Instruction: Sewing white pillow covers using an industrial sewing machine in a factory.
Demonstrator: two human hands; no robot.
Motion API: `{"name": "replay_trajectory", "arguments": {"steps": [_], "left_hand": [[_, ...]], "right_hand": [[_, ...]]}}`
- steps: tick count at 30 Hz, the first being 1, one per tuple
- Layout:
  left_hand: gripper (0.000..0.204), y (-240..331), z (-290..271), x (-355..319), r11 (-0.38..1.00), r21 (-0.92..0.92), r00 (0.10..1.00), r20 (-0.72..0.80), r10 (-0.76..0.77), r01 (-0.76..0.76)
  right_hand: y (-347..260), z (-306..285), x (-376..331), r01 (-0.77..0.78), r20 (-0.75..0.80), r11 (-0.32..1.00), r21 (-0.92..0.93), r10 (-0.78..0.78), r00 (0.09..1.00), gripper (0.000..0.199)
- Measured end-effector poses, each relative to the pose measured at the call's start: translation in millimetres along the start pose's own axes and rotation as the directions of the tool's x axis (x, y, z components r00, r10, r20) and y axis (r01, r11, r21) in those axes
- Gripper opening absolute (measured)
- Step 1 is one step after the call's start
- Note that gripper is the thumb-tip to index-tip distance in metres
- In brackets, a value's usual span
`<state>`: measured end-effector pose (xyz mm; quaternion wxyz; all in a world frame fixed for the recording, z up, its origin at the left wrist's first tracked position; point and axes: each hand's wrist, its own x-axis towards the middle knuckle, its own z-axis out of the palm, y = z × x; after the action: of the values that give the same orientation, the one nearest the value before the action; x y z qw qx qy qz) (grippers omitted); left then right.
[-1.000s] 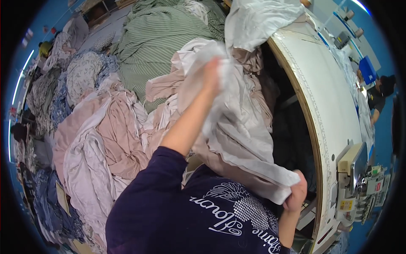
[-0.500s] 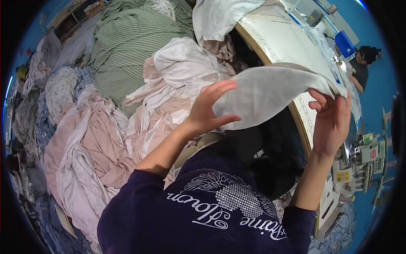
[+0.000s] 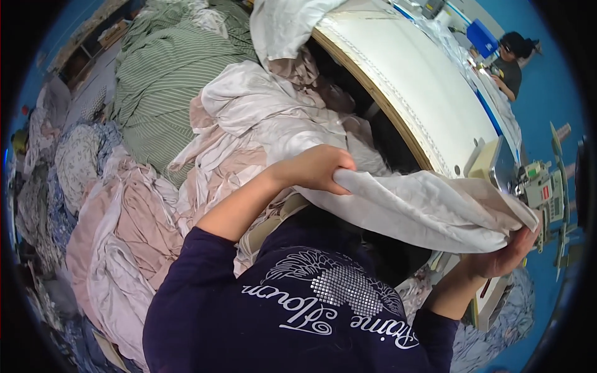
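Note:
A white fabric piece (image 3: 416, 202) with a beige side stretches between my two hands in front of my body. My left hand (image 3: 318, 169) is closed on its left part, thumb and fingers pinching a fold. At the other end, low on the right, my right hand (image 3: 511, 252) grips the gathered edge; the cloth hides part of its fingers. The middle of the fabric sags in loose folds over my lap. Just beyond my left hand lies a heap of white and pink cloth (image 3: 249, 102), which the held fabric seems to join.
A green striped cloth pile (image 3: 171, 87) rises at the far left, with pink fabric (image 3: 127, 217) nearer. The white table (image 3: 392, 74) has a bare wooden edge. A sewing machine (image 3: 538, 186) stands at right. Another person (image 3: 510, 65) sits at the far right.
My left hand has closed on the fabric from an open position. My right hand has moved down and right, pulling the fabric lower and straighter. The view has shifted slightly.

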<state>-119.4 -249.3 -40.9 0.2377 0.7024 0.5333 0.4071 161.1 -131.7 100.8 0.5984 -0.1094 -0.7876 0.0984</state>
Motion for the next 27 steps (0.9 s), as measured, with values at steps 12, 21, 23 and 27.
{"name": "replay_trajectory", "arguments": {"steps": [12,21,23,27], "left_hand": [[0.037,-20.8,40.1,-54.8,0.966,-0.046,0.874,-0.416,-0.251,0.255],[0.021,20.3,66.3,62.5,0.960,-0.130,0.968,-0.034,0.247,-0.249],[0.025,11.1,82.7,66.2,0.955,-0.058,0.939,0.175,0.295,-0.290],[0.018,-13.3,124.4,51.3,0.969,-0.003,0.940,0.241,0.240,-0.247]], "right_hand": [[35.9,-32.1,-79.1,-0.570,-0.036,0.694,0.440,0.648,0.761,0.026],[-0.9,-55.7,-129.4,-0.651,0.197,0.662,0.371,0.629,0.752,0.030],[-10.2,-56.5,-137.2,-0.616,0.146,0.700,0.361,0.610,0.779,0.029],[-18.8,-58.9,-143.2,-0.627,0.197,0.737,0.252,0.595,0.779,0.027]]}}
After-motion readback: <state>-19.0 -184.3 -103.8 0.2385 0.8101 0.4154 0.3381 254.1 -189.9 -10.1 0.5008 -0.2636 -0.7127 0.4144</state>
